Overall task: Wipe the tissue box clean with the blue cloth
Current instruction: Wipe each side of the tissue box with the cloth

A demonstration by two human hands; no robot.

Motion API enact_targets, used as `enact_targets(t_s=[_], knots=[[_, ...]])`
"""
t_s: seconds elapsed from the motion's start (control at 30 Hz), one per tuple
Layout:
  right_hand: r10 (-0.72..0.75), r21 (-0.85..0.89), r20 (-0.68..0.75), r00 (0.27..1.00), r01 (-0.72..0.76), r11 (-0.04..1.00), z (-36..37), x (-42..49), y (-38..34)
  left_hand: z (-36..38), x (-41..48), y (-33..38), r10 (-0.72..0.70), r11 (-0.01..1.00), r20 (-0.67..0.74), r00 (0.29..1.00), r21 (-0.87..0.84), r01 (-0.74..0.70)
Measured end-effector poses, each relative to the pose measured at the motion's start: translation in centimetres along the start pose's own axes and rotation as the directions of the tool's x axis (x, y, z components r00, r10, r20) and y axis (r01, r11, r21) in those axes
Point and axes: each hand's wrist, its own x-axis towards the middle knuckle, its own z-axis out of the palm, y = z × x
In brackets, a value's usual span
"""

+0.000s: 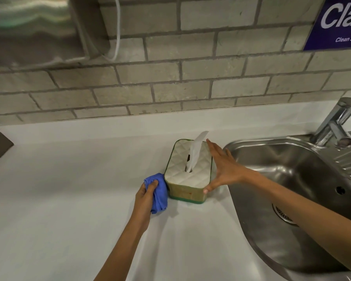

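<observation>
The box (187,173) stands on the white surface (69,189) just left of the sink (292,179): rounded corners, a quilted cream top with a slot from which one white tissue (197,151) rises, tan sides with green trim and a faint reddish mark on the near side. The left hand (145,196), at the box's 8 o'clock, has its fingers closed around the bunched blue cloth (159,191), which touches the box's near left corner. The right hand (221,167), at 3 o'clock, is spread wide, fingers along the right edge, thumb on the near right corner

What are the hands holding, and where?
Left hand grips the bunched blue cloth around its middle. Right hand braces the box's right side, open.
</observation>
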Motion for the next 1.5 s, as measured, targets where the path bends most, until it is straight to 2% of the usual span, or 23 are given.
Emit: enact_targets(t_s=[0.13,0.4,0.5,0.6,0.73,0.9,1.0,1.07,1.13,1.17,1.2,1.33,1.5], knots=[[0.034,0.046,0.007,0.999,-0.034,0.998,-0.6,0.3,0.0,0.1,0.2,1.8,0.06,0.998,-0.037,0.998,0.031,-0.059],[0.106,0.389,0.113,0.988,-0.142,0.91,-3.1,0.3,-0.3,1.7,-0.1,6.3,0.241,0.97,-0.066,0.968,0.053,-0.238],[0.121,0.48,0.068,0.99,-0.139,0.866,-3.6,0.3,-0.6,2.6,0.0,7.2,0.281,0.959,-0.075,0.957,0.054,-0.277],[0.07,0.599,-0.012,0.997,-0.049,0.799,-4.0,0.4,-1.2,3.4,0.5,7.9,0.34,0.939,-0.091,0.936,0.081,-0.334],[0.059,0.608,-0.082,0.995,0.003,0.794,-4.0,0.5,-1.6,4.6,1.0,8.2,0.398,0.913,-0.126,0.909,0.151,-0.379],[0.064,0.649,-0.089,0.994,0.009,0.76,-4.2,0.8,-1.7,5.2,0.9,8.7,0.471,0.867,-0.151,0.869,0.26,-0.425],[0.063,0.661,-0.052,0.997,-0.013,0.75,-4.6,1.1,-1.6,5.6,-0.2,8.5,0.628,0.756,-0.111,0.77,0.324,-0.569],[0.075,0.666,-0.047,0.996,-0.025,0.746,-4.9,1.2,-1.6,6.4,-1.0,8.2,0.743,0.59,0.018,0.669,0.455,-0.668],[0.083,0.672,-0.048,0.995,-0.029,0.74,-5.0,1.4,-1.5,7.3,-1.2,7.4,0.777,0.371,0.145,0.613,0.68,-0.632],[0.082,0.672,-0.049,0.995,-0.027,0.74,-4.9,1.4,-1.6,7.6,-1.2,6.9,0.768,0.307,0.165,0.619,0.753,-0.582],[0.081,0.668,-0.053,0.995,-0.025,0.744,-4.9,1.4,-1.6,7.8,-1.2,6.5,0.757,0.284,0.162,0.632,0.791,-0.543],[0.085,0.67,-0.065,0.994,-0.02,0.743,-5.1,1.6,-1.6,8.9,-0.9,6.6,0.729,0.325,0.119,0.674,0.806,-0.495],[0.082,0.704,-0.074,0.994,-0.006,0.71,-4.9,1.6,-0.9,8.4,-2.1,6.0,0.775,0.151,0.287,0.563,0.781,-0.606]])
